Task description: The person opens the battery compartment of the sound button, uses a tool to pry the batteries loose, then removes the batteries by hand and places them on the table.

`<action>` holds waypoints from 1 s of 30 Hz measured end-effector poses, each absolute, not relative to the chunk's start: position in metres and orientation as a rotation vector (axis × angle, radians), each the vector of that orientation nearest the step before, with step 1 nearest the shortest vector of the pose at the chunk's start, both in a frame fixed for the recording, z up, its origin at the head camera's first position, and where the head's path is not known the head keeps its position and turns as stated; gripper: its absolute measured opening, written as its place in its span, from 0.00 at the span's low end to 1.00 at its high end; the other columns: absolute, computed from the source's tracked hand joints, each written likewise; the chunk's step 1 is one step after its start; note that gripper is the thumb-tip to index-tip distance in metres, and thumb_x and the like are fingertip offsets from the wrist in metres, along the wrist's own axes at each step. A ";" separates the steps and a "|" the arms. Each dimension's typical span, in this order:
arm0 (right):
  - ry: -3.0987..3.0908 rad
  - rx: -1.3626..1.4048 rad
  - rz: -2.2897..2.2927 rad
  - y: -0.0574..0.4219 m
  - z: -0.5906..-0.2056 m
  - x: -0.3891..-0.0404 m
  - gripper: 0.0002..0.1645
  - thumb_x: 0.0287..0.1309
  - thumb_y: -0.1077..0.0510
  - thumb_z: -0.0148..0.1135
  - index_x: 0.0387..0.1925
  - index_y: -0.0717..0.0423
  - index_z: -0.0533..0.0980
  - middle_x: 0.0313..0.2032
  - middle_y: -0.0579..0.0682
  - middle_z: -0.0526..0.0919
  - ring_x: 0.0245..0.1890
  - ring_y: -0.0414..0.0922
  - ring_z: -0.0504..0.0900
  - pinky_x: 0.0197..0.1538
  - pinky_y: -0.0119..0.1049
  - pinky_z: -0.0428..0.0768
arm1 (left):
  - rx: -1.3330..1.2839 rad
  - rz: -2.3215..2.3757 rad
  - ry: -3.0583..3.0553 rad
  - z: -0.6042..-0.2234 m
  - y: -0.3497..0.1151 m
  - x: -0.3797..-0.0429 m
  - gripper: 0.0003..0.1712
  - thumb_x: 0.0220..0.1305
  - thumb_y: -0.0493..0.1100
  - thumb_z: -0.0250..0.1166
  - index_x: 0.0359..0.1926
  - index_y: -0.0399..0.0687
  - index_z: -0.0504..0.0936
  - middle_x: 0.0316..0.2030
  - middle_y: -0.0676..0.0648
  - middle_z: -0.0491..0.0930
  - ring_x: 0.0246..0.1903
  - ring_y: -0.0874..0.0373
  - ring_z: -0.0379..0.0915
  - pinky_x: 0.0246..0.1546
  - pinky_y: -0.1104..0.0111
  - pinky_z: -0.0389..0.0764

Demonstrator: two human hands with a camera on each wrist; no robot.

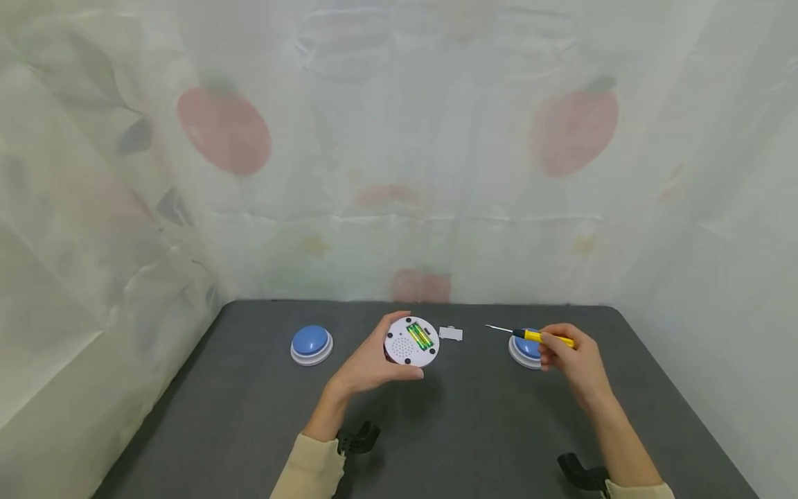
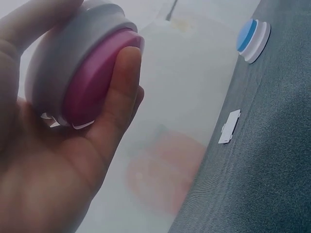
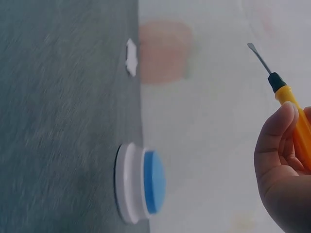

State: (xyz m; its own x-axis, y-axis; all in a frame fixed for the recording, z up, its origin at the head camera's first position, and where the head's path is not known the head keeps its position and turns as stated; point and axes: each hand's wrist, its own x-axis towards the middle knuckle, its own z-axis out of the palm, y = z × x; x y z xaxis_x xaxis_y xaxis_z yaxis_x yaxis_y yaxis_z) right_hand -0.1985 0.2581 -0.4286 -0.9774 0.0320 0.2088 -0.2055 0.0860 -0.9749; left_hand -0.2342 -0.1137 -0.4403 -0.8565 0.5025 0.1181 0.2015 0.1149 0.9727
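Note:
My left hand (image 1: 368,362) grips a round white push button (image 1: 402,348) by its edges, above the table. Its underside faces the head camera, showing speaker holes, dark feet and an uncovered battery compartment. Yellow-green batteries (image 1: 420,336) sit inside that compartment. From the left wrist view, the button's pink top (image 2: 92,82) is visible with fingers curled around it. On the right, my right hand (image 1: 576,367) pinches a flat-blade screwdriver (image 3: 285,94) by its yellow handle, blade pointing left, apart from the button. A small white battery cover (image 1: 451,334) lies on the table between the hands.
A blue-topped push button (image 1: 309,340) stands on the dark table (image 1: 249,416) at the left. Another blue-topped button (image 3: 154,182) stands at the right, partly behind the screwdriver and right hand in the head view. Fruit-printed sheeting (image 1: 399,138) hangs behind the table.

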 end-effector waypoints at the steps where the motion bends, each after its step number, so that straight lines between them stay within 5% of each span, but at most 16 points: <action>1: -2.173 0.194 2.007 0.255 -0.427 -0.199 0.21 0.73 0.59 0.59 0.49 0.78 0.71 0.30 0.51 0.81 0.25 0.42 0.79 0.31 0.32 0.83 | 0.695 1.818 2.148 -0.440 -0.114 -0.234 0.59 0.52 0.39 0.80 0.76 0.64 0.54 0.54 0.40 0.74 0.46 0.49 0.78 0.44 0.61 0.81; 30: -2.045 0.431 2.099 0.201 -0.389 -0.190 0.10 0.71 0.65 0.59 0.44 0.73 0.75 0.28 0.54 0.79 0.22 0.44 0.77 0.28 0.34 0.80 | 0.732 1.787 2.173 -0.437 -0.112 -0.230 0.56 0.52 0.39 0.80 0.76 0.59 0.56 0.55 0.40 0.72 0.45 0.50 0.76 0.43 0.62 0.81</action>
State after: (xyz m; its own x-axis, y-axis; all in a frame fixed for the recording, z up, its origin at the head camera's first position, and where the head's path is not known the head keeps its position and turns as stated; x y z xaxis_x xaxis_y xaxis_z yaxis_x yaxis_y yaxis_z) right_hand -0.1900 0.2010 -0.3891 -0.9419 -0.0730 0.3279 -0.3259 -0.0382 -0.9446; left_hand -0.2300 -0.1115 -0.4374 -0.8473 0.5145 0.1315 0.2284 0.1295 0.9649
